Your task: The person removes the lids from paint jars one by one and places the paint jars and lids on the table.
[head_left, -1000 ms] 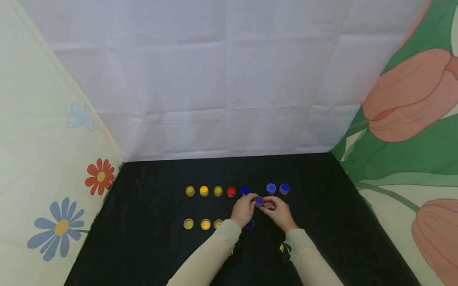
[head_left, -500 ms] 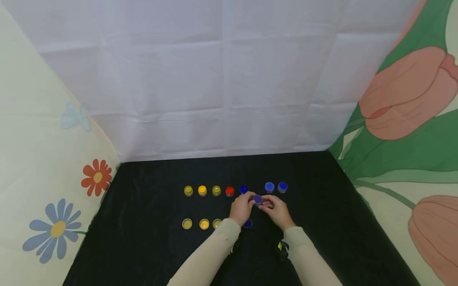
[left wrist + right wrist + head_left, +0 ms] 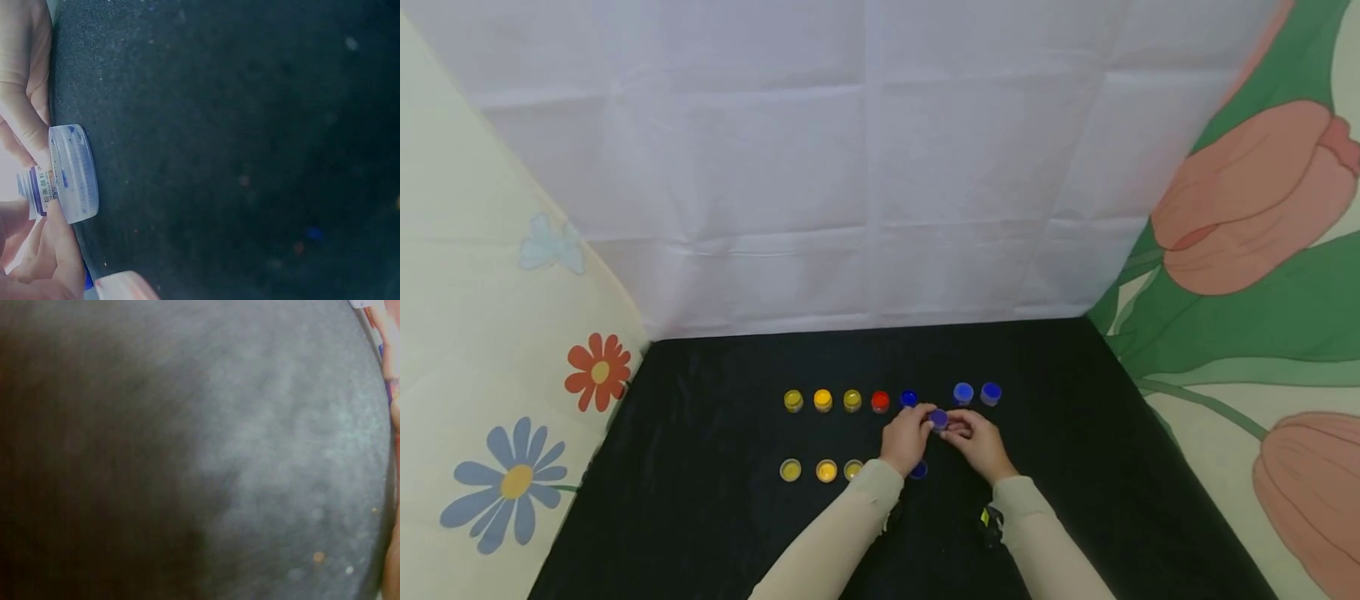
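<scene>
Evidently | left hand [image 3: 904, 439] pinches purple-topped jar [image 3: 938, 419] at its 9 o'clock | right hand [image 3: 981, 446] pinches it at 3 o'clock | advice: light, even pressure, top level

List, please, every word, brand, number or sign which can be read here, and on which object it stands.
No text can be read with certainty.
Label on the held purple-topped jar: small printed characters show in the left wrist view, too small and blurred to quote.
Other jars: no readable print.
Dark wrist device: a yellow mark, no readable text.
</scene>
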Available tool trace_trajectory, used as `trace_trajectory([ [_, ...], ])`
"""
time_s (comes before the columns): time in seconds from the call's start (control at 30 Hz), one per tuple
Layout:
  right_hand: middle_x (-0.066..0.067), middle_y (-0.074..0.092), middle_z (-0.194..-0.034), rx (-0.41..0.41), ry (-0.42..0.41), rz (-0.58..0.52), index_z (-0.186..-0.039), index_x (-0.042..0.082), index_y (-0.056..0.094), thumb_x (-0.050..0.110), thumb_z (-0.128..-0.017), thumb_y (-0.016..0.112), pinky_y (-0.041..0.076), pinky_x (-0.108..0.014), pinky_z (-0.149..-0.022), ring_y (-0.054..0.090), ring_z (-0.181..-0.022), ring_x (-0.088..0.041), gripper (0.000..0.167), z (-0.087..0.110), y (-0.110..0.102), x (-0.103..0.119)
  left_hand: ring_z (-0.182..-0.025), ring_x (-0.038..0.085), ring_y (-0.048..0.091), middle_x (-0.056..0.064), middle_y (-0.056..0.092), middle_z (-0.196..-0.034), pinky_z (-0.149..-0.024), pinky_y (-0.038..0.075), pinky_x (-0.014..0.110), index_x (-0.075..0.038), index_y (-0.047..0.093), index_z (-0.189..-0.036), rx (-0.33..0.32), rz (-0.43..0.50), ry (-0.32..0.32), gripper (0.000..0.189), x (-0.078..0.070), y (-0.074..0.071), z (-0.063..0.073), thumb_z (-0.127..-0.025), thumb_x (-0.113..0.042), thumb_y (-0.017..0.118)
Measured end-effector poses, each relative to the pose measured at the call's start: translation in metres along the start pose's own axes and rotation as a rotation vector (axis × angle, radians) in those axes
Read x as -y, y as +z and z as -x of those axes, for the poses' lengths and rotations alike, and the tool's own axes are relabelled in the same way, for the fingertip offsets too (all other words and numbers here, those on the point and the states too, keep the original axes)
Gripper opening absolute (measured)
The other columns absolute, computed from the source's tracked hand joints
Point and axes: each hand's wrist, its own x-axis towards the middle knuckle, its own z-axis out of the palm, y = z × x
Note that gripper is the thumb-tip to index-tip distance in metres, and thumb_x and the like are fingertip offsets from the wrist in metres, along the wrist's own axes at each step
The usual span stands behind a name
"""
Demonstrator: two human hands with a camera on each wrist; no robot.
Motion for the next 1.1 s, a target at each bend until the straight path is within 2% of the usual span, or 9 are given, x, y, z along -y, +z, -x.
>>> trace_trajectory([
  [0.17,-0.017,0.069,-0.101,0.015,0.004,-0.007,-0.110,-0.008,0.069,-0.010,-0.084,0.076,0.056,-0.021,-0.077,0.069,-0.087,-0.018,0.028,-0.0002,-0.0015,0.0000,-0.102,0.019,0.068,0.004,0.072,-0.113,-0.091,0.052,0.044,-0.014,0.063,-0.121,-0.001,0.040,-0.033,0.020,-0.0005,0.0013,0.0003,-0.102,-0.020,0.063],
  [0.37,-0.015,0.071,-0.098,0.029,0.040,-0.014,-0.111,-0.007,0.069,-0.009,-0.084,0.076,0.055,-0.018,-0.075,0.069,-0.085,-0.016,0.028,-0.0012,-0.0035,0.0007,-0.098,0.022,0.069,0.008,0.071,-0.113,-0.085,0.055,0.044,-0.015,0.060,-0.134,-0.001,-0.037,0.031,0.032,-0.0006,0.0014,0.0005,-0.103,-0.012,0.059],
  [0.5,-0.016,0.072,-0.096,0.040,0.041,-0.045,-0.111,-0.008,0.068,-0.010,-0.084,0.076,0.055,-0.018,-0.074,0.069,-0.084,-0.014,0.028,-0.0019,-0.0038,0.0017,-0.096,0.023,0.068,0.009,0.071,-0.110,-0.083,0.056,0.044,-0.016,0.064,-0.130,-0.011,-0.063,0.052,0.029,-0.0004,0.0006,0.0010,-0.102,-0.010,0.059],
  [0.7,-0.017,0.071,-0.096,0.034,0.029,-0.050,-0.109,-0.009,0.068,-0.010,-0.084,0.076,0.055,-0.018,-0.074,0.067,-0.082,-0.009,0.026,-0.0024,-0.0025,0.0004,-0.102,0.021,0.067,0.006,0.070,-0.113,-0.090,0.054,0.046,-0.017,0.063,-0.126,0.018,-0.025,0.002,0.024,0.0002,0.0016,0.0003,-0.103,-0.013,0.058],
  [0.9,-0.018,0.071,-0.097,0.026,0.011,-0.041,-0.108,-0.009,0.068,-0.011,-0.084,0.076,0.055,-0.019,-0.074,0.067,-0.082,-0.009,0.026,-0.0015,-0.0027,0.0009,-0.104,0.020,0.068,0.006,0.070,-0.115,-0.092,0.052,0.045,-0.015,0.060,-0.122,0.032,0.022,-0.030,0.020,0.0002,0.0008,-0.0007,-0.102,-0.015,0.062],
  [1.1,-0.017,0.071,-0.099,0.031,0.037,-0.027,-0.109,-0.008,0.069,-0.009,-0.084,0.076,0.056,-0.019,-0.075,0.069,-0.085,-0.014,0.026,-0.0027,-0.0024,0.0005,-0.101,0.021,0.067,0.006,0.072,-0.112,-0.088,0.054,0.043,-0.016,0.062,-0.132,0.018,-0.039,0.031,0.031,0.0020,-0.0008,-0.0022,-0.101,-0.012,0.062],
])
